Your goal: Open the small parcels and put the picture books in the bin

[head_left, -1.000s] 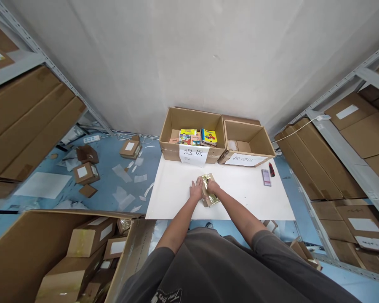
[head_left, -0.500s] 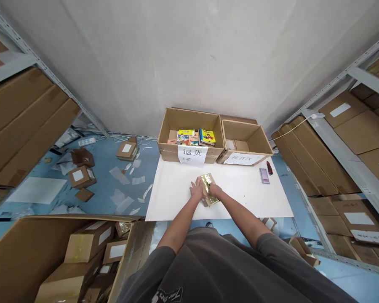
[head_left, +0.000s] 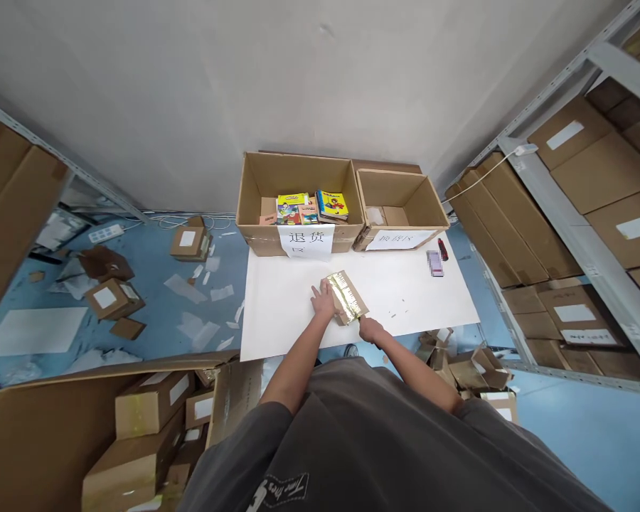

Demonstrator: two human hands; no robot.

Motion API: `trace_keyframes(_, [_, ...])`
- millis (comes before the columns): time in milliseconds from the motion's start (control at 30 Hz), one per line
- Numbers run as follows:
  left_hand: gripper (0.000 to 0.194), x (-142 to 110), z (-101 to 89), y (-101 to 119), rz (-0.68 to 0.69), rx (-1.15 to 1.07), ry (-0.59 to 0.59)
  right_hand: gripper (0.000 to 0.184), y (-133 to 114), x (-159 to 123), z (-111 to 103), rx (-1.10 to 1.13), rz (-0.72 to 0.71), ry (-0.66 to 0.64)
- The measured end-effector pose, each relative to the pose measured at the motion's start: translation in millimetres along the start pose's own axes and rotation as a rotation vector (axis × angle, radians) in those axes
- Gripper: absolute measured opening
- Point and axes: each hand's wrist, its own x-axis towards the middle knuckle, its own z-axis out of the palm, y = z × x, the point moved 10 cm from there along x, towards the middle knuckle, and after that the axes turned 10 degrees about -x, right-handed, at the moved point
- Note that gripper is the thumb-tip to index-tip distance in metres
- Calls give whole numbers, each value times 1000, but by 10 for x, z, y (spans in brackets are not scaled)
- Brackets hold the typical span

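A small cardboard box (head_left: 358,291) with a shiny strip of tape along its top lies at an angle on the white table (head_left: 277,299). Against its left side rests my left hand (head_left: 323,301), fingers spread and touching the box. My right hand (head_left: 370,330) is closed in a fist at the near right corner, by the end of the tape. A small dark tip shows at the fist's front, but what it belongs to is hidden by the fingers.
Behind stand two open cartons with paper labels: the left carton (head_left: 253,238) holds several books (head_left: 332,204); the right carton (head_left: 432,206) stands beside it. A red-and-black object (head_left: 442,249) and a blurred purple item (head_left: 435,263) lie right. A big carton (head_left: 37,434) of parcels stands left.
My right hand has moved from the top of the box down to its near right corner. The box has turned slightly, with my left hand still against it. The whole view has shifted.
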Motion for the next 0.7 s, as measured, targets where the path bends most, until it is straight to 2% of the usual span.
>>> trace_keyframes(100, [136, 11, -2, 7, -3, 26, -5, 36, 38, 28, -30, 84, -27, -45])
trace_keyframes(200, [135, -15, -58, 31, 5, 61, 27, 21, 205, 12, -42, 220, -55, -55])
trace_keyframes(300, [125, -101, -169, 156, 123, 116, 128, 10, 452, -24, 6, 409, -93, -6])
trace_keyframes(367, [101, -205, -157, 350, 329, 177, 145, 13, 649, -9, 19, 536, -67, 100])
trace_keyframes(433, [75, -355, -9, 563, 585, 251, 55, 20, 817, 52, 51, 679, 21, 214])
trace_keyframes(500, [70, -487, 151, 681, 750, 326, -50, 31, 861, 160, 142, 837, 117, 266])
trace_keyframes(600, [75, -523, 201, 738, 769, 421, -59, 46, 738, 350, 277, 1048, 231, 293])
trace_keyframes(700, [59, -532, 169, 802, 731, 449, -10, 51, 631, 483, 320, 1183, 342, 341])
